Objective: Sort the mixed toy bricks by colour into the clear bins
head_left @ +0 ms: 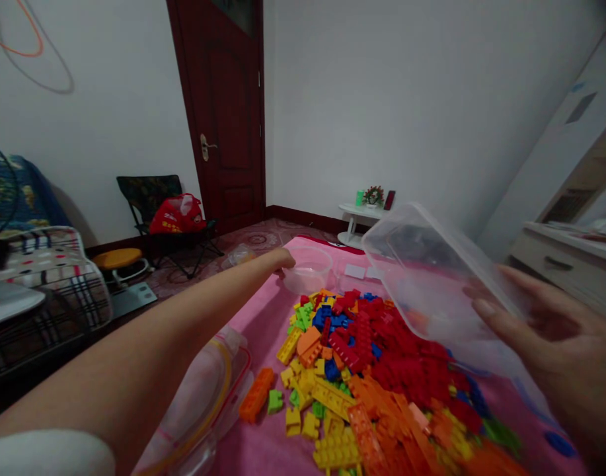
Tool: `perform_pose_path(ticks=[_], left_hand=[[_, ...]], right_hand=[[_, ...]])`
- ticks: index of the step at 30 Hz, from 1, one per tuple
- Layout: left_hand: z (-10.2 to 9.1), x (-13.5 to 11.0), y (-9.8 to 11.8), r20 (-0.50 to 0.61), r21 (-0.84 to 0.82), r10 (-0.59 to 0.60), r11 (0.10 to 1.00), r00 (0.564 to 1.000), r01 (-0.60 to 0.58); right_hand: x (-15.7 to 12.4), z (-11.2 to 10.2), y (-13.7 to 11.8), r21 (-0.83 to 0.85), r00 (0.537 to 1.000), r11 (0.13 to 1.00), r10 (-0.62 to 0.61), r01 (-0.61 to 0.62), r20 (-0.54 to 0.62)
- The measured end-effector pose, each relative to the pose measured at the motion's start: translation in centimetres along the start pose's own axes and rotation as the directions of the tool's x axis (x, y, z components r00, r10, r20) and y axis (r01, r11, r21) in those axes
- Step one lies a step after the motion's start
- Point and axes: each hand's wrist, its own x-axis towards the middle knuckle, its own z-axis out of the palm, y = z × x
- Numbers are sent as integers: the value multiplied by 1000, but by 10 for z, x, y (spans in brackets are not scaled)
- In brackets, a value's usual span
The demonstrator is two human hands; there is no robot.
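Note:
My left hand (283, 260) reaches far forward with its fingers closed on the rim of a round clear plastic bowl (310, 271). That bowl stands upright on the pink cloth (256, 311). On the right, my right hand (555, 324) grips the side of a clear rectangular plastic box (406, 258), which is tilted above the pile. Below and between my hands spreads a heap of toy building bricks (342, 357) in red, orange, yellow, green and blue. Part of the heap shows blurred through the box.
Clear plastic lids (203, 403) with coloured seals lie under my left forearm. White flat pieces (355, 272) rest behind the heap. Beyond the cloth are a small white table (362, 210), a folding chair (149, 188) with a red bag, a yellow stool (118, 258) and drawers (560, 264).

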Motion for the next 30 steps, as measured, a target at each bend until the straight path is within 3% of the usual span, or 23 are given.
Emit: perform_pose_path(ticks=[2,5,8,10,11,13,16,19,21,22,26,30], left_hand=[[-2,-4,-2,37,-38,-55,998,998,57],[-11,-13,-9,10,-134,-39,990,999,40],[-23,-22,-13,-105,-224,78,969,991,-100],[-31,-28,-12,-192,-276,177,934,965,-226],[-35,-32,-10,-223,-303,223,909,949,-285],[-41,-41,-5,-253,-361,305,851,918,-382],[-48,-63,3,-147,-522,467,712,872,-469],[-52,-86,9,70,-673,629,602,774,-429],[-51,-96,14,160,-718,653,592,740,-367],[-50,-99,16,171,-737,636,589,753,-331],[-46,-96,24,74,-828,429,530,900,-184],[-47,-84,15,-60,-909,274,381,960,-166]], right_hand=[[-4,5,-7,203,989,969,122,-138,88],[-6,19,-6,505,903,759,265,-411,337],[-1,34,4,535,760,560,319,-633,567],[3,41,7,506,697,518,286,-690,658],[5,43,6,498,687,525,260,-690,679],[7,47,-1,490,691,557,231,-671,685],[7,53,-17,489,704,594,194,-639,683],[9,61,-31,512,689,590,109,-625,717],[14,66,-38,517,686,591,87,-619,722],[18,67,-41,519,689,594,82,-614,721],[34,67,-48,574,743,577,87,-581,664],[39,59,-42,636,843,596,143,-491,518]])
